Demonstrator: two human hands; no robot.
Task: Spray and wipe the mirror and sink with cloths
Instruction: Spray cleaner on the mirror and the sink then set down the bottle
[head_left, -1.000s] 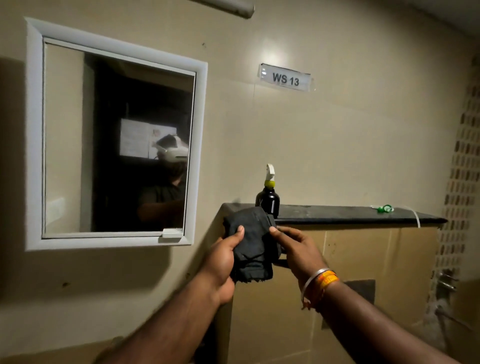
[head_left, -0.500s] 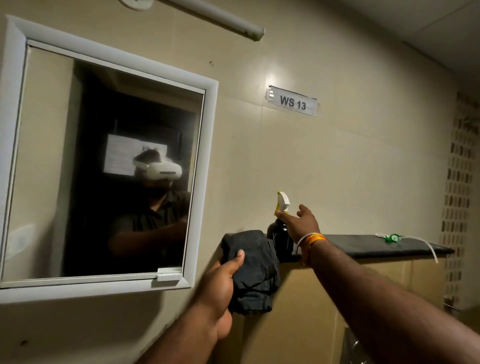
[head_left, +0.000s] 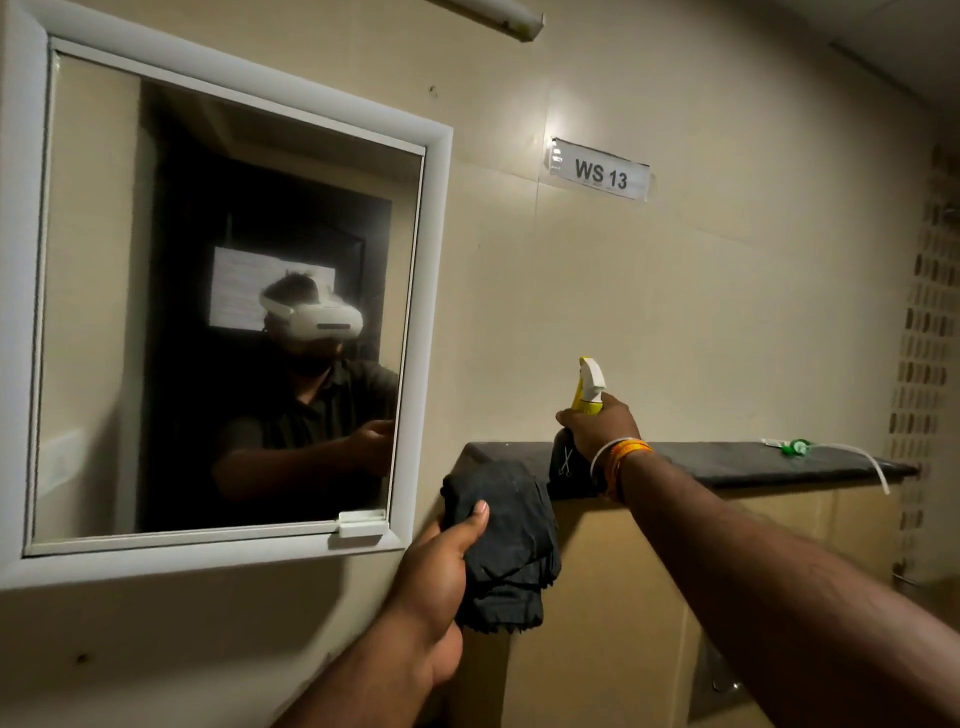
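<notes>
the right hand (head_left: 597, 428) is wrapping its fingers around the neck of the dark spray bottle (head_left: 569, 460), just under the white and yellow trigger head (head_left: 588, 384), while the bottle is standing on the dark ledge (head_left: 727, 460) right of the mirror (head_left: 223, 306). the left hand (head_left: 441, 566) is gripping a bunched dark cloth (head_left: 509, 545), thumb pressing across its front, holding it in the air below the ledge's left end. the sink is not showing here.

the nozzle seems to be facing the wall rather than the mirror, so squeezing before turning it would wet the tiles instead of the glass. lifting by the neck alone, a wet or heavy bottle could be slipping or swinging against the ledge's edge. a small green item with a white cord (head_left: 831, 452) is lying further right on the ledge, well apart.
</notes>
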